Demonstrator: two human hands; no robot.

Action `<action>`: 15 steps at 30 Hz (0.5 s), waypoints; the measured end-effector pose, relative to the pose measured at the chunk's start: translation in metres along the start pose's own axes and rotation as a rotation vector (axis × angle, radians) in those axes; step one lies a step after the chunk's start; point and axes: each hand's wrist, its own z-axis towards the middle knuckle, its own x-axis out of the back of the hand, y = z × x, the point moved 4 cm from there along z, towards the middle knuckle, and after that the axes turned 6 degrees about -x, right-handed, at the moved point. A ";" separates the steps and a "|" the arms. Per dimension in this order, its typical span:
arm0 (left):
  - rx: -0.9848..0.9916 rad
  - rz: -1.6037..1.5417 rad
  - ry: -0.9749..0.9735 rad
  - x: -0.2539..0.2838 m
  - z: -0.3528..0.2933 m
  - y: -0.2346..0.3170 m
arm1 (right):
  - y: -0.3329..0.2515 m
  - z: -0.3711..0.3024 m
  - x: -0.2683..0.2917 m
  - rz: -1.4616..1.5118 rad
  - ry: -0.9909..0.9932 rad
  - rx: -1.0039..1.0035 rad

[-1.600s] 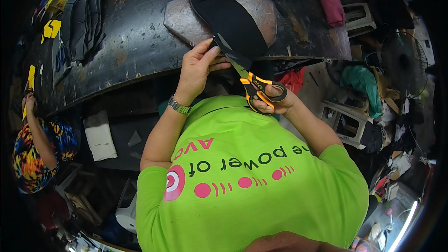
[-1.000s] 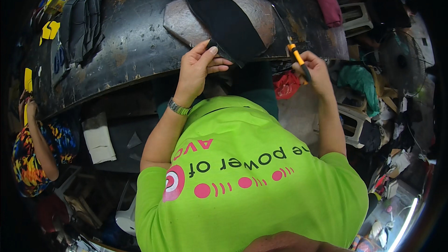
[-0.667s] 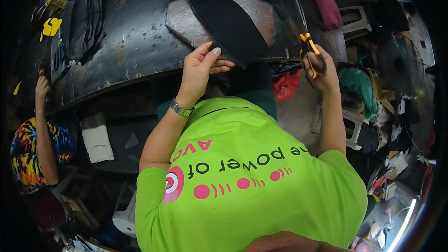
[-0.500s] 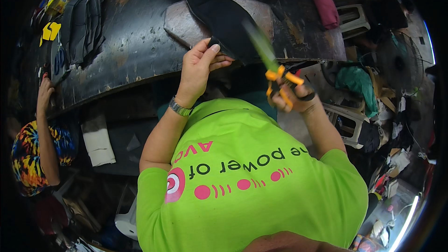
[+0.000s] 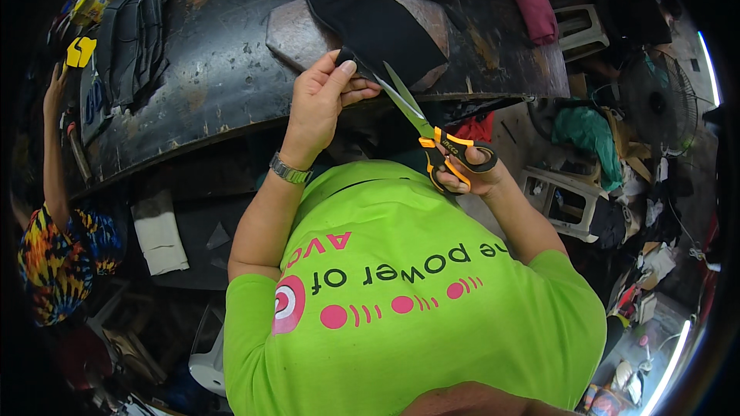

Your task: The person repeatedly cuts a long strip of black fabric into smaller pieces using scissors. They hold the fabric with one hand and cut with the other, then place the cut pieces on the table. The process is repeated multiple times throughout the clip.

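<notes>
So the cloth (image 5: 385, 27) is one long, plain black strip, kinda wavy along its sides. It runs from the top of the view down over a brownish flat board (image 5: 297, 33) on the dark table (image 5: 231, 54), slanting toward the lower right and flaring wider at the near end. Its lower left corner is pinched up at the table's edge.

The scissors (image 5: 417, 117) are a big pair, black and orange handles, shiny blades. They're gripped at a tilt, blades parted and tips aimed up-left at that near edge. Can't tell if any fabric sits between the blades.
</notes>
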 end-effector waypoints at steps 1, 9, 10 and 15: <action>0.001 -0.003 -0.010 0.001 0.000 0.000 | 0.000 0.002 -0.001 0.006 -0.019 0.009; 0.028 -0.002 -0.044 0.005 -0.004 -0.006 | -0.003 0.014 -0.009 -0.003 0.027 0.025; 0.029 -0.006 -0.049 0.006 -0.004 -0.006 | -0.003 0.014 -0.010 -0.011 0.024 0.034; 0.048 0.001 -0.057 0.008 -0.005 -0.006 | -0.002 0.013 -0.009 -0.070 0.067 0.032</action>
